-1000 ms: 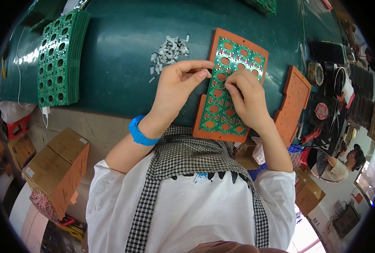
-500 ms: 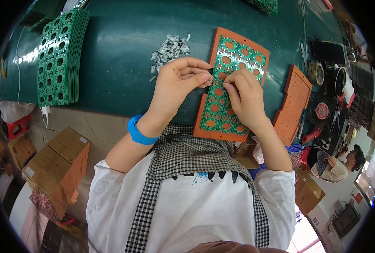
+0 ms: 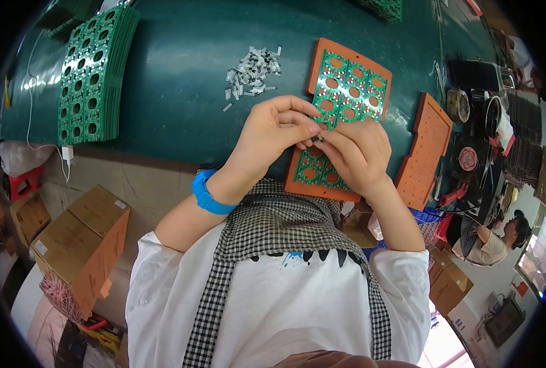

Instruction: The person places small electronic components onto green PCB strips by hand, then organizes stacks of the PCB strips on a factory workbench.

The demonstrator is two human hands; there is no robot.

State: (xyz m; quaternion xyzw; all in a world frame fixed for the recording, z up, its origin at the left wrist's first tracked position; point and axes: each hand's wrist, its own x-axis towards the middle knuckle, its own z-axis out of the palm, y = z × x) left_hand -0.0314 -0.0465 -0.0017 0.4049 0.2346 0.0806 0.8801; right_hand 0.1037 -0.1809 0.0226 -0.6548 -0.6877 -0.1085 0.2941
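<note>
A green circuit board panel with round holes (image 3: 351, 86) lies in an orange carrier tray (image 3: 319, 61) on the dark green table. My left hand (image 3: 271, 136) and my right hand (image 3: 356, 154) meet over the panel's near half. Their fingertips pinch a tiny grey part (image 3: 319, 137) between them, just above the board. A blue band (image 3: 206, 194) is on my left wrist. A loose heap of small grey parts (image 3: 252, 72) lies on the table just left of the tray.
A tall stack of green panels (image 3: 90, 72) stands at the table's left. A second orange tray (image 3: 426, 147) lies to the right, beside tools and round items (image 3: 469, 157). Cardboard boxes (image 3: 83, 245) sit on the floor at left. Another person (image 3: 492, 240) sits at the lower right.
Both hands have drawn slightly nearer to me over the panel and closed together, fingertips now meeting on the small part.
</note>
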